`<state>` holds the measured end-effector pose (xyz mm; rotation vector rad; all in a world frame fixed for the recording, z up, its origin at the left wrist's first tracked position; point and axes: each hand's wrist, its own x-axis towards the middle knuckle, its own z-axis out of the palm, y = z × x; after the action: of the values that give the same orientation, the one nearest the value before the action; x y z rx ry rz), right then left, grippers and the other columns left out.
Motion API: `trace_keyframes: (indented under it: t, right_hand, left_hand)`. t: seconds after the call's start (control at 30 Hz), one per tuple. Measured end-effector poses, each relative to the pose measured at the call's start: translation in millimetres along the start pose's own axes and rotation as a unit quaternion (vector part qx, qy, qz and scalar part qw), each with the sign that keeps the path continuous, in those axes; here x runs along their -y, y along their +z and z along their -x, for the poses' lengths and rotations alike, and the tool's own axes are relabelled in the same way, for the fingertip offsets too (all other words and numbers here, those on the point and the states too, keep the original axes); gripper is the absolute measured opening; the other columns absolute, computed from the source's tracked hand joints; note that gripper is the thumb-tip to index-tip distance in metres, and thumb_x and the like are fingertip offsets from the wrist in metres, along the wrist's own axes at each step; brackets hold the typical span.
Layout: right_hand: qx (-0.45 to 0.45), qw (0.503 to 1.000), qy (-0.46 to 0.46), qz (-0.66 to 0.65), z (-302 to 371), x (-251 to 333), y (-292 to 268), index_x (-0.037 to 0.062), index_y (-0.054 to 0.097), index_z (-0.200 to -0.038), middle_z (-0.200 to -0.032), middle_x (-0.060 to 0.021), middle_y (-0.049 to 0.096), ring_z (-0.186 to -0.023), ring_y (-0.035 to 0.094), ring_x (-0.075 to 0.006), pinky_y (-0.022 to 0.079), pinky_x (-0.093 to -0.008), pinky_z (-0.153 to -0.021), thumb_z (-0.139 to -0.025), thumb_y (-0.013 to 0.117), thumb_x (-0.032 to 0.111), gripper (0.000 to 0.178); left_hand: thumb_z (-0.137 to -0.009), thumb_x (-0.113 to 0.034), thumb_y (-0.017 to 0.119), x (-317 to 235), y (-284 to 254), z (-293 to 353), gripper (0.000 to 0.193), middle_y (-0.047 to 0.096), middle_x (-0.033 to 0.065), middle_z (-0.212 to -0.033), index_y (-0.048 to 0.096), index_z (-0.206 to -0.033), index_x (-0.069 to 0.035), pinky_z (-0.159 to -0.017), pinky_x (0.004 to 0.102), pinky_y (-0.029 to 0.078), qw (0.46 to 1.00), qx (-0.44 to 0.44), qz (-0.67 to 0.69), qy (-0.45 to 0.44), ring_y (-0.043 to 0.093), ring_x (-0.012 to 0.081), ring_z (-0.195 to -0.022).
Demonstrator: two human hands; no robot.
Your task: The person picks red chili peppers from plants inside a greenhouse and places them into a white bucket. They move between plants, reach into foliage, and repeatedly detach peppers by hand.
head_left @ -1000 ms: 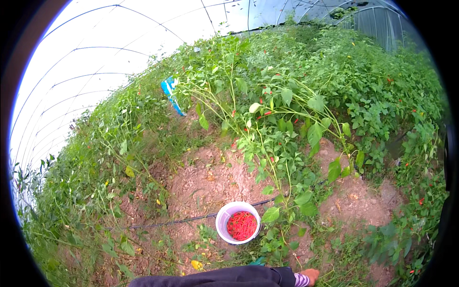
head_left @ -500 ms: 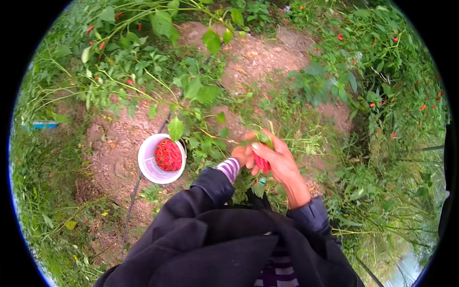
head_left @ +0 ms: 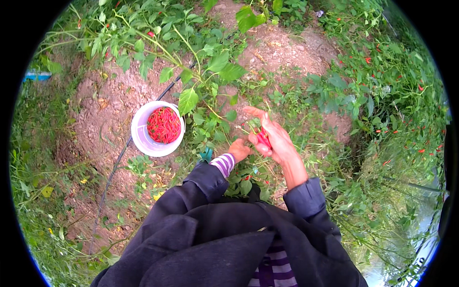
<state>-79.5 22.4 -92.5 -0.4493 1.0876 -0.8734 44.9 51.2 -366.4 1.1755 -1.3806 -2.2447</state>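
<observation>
The right hand (head_left: 278,143) curls its lower fingers round slim red chillies (head_left: 262,138), index finger extended; whether the left hand (head_left: 240,149), partly obscured, grips anything I cannot tell. Leftward, a round white plastic bucket (head_left: 140,133) holding more chillies (head_left: 164,125) stands on brown, weedy soil (head_left: 91,134) against a thin black hose (head_left: 116,162).

The bucket (head_left: 142,134) is white with a lilac tinge inside, its chillies (head_left: 164,125) bright red flecked with green, and the pods (head_left: 263,139) in the right hand (head_left: 282,143) are red too. Pinkish-brown soil (head_left: 98,126) shows among green leaves (head_left: 188,101), crossed by a black hose (head_left: 116,165). The jacket (head_left: 210,248) is dark navy, the left cuff (head_left: 223,165) striped purple and white.
</observation>
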Motion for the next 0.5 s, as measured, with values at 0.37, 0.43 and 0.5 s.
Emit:
trace_keyframes:
  t: [0.37,0.43,0.5]
  right_hand:
    - [-0.189,0.759,-0.038,0.622,-1.1,-117.1,-55.8,0.0045,0.047,-0.126,-0.107,-0.0243,0.06,-0.09,0.061,-0.0385,0.047,-0.0443,-0.08,-0.08,0.064,0.029,0.056]
    - [-0.115,0.62,0.08,0.772,35.4,-96.5,-3.3,0.006,0.056,-0.117,-0.092,-0.0093,0.064,-0.085,0.06,-0.0227,0.047,-0.0328,-0.077,-0.088,0.058,0.02,0.032]
    - [-0.078,0.612,0.045,0.785,33.8,-80.1,30.9,0.0061,0.057,-0.116,-0.091,-0.009,0.063,-0.083,0.06,-0.0226,0.047,-0.0328,-0.075,-0.088,0.058,0.021,0.032]
  left_hand:
    - [-0.08,-0.022,0.051,6.2,20.9,48.0,0.043,0.059,0.02,-0.114,0.057,-0.119,-0.004,-0.096,0.0394,0.041,0.961,0.006,0.009,0.275,0.054,0.0343,-0.109]
    - [-0.088,-0.059,0.034,51.3,50.8,34.2,0.066,0.063,0.0198,-0.101,0.059,-0.113,-0.003,-0.083,0.0427,0.045,0.945,-0.048,0.045,0.321,0.058,0.0314,-0.093]
    - [-0.084,-0.047,0.048,-7.6,15.4,62.4,0.05,0.063,0.0196,-0.096,0.061,-0.105,-0.003,-0.077,0.0431,0.045,0.983,0.015,-0.02,0.18,0.058,0.0328,-0.088]
